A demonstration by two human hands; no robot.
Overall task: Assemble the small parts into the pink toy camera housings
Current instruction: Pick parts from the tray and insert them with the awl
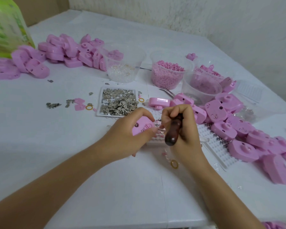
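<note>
1. The left hand [127,136] wraps its grip round a pink housing [143,127] at the middle of the counter [73,154].
2. At 3 o'clock of the housing, the right hand [183,129] clenches its grip round a dark wooden-handled tool [172,131]; the tool's tip is hidden.
3. A tray of metal parts [117,101] lies at 11 o'clock of the hands.
4. A cup of pink pellets [168,75] stands at 12 o'clock.
5. Loose housings are heaped at 10 o'clock [59,52] and at 3 o'clock [254,138].
</note>
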